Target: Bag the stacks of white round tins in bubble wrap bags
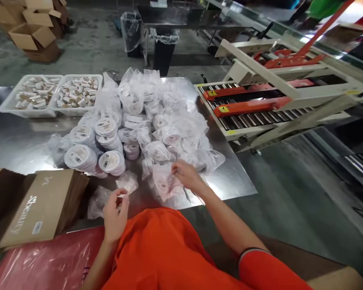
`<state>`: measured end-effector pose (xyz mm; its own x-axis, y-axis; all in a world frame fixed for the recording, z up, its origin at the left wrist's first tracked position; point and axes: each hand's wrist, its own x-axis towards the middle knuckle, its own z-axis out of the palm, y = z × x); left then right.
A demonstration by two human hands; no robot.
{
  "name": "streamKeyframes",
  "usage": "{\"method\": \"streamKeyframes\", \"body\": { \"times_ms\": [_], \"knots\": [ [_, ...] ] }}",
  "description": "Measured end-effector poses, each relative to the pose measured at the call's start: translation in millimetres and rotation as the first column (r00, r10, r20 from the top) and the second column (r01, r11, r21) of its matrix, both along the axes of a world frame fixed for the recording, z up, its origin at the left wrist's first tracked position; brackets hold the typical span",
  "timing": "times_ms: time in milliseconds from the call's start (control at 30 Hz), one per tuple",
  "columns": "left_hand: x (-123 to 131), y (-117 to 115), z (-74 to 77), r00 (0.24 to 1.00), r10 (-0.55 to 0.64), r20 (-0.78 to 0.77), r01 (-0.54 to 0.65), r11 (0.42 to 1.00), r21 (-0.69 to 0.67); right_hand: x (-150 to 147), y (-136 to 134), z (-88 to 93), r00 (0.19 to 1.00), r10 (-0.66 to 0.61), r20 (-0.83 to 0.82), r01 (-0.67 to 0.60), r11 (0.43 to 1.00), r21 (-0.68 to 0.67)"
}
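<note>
My right hand [185, 174] pinches the top of a clear plastic bag [165, 182] that holds a round white stack, on a stainless steel table [21, 141]. My left hand [115, 215] is raised at the table's near edge, its fingertips pinched on a small white piece [121, 195]. A crumpled clear bag [127, 181] lies just beyond those fingers, and another [98, 202] lies to their left. Stacks of round white labelled discs [80, 158] stand further left, and a heap of bagged stacks [172, 135] fills the table's middle.
An open cardboard box [42, 207] stands at the near left, above a red plastic sheet [48, 262]. Two white baskets [50, 95] of small packets sit at the table's far edge. A roller-bed carton sealer [254, 102] stands right, and cardboard cartons [33, 36] lie far left.
</note>
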<state>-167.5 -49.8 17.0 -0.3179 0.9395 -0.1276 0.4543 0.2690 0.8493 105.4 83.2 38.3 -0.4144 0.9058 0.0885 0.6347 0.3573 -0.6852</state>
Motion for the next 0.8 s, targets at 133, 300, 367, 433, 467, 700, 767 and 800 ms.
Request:
{"method": "streamKeyframes", "body": {
  "times_ms": [133,300,367,433,467,700,767,800],
  "knots": [
    [-38,-20,-61.3,0.947,-0.086,-0.309,-0.007,0.958,-0.287,23,32,-24.4,0.862,-0.404,0.306,0.322,0.903,0.284],
    [-36,-44,-109.9,0.901,-0.104,-0.422,-0.068,0.925,-0.373,-1,2,-72.5,0.757,-0.569,0.322,0.259,0.713,0.651],
    [-28,-47,-118.0,0.877,-0.115,-0.466,-0.087,0.917,-0.389,-8,-6,-85.4,0.784,-0.483,0.391,0.145,0.754,0.641],
    [-25,-45,-122.3,0.858,-0.126,-0.497,-0.098,0.911,-0.400,-10,-3,-92.7,0.794,-0.409,0.449,0.086,0.807,0.584],
    [-26,-43,-122.9,0.854,-0.128,-0.504,-0.100,0.910,-0.401,-9,1,-94.3,0.798,-0.384,0.465,0.075,0.828,0.555],
    [-57,-35,-83.4,0.851,0.061,-0.522,-0.232,0.935,-0.270,-21,-7,-70.7,0.840,-0.474,0.266,0.230,0.753,0.617],
    [-64,-37,-62.8,0.855,0.186,-0.484,-0.309,0.932,-0.187,-38,-26,-54.9,0.900,-0.414,0.136,0.282,0.791,0.543],
    [-66,-38,-52.8,0.860,0.243,-0.449,-0.342,0.927,-0.152,-50,-35,-46.5,0.939,-0.340,0.057,0.280,0.847,0.451]
  ]
}}
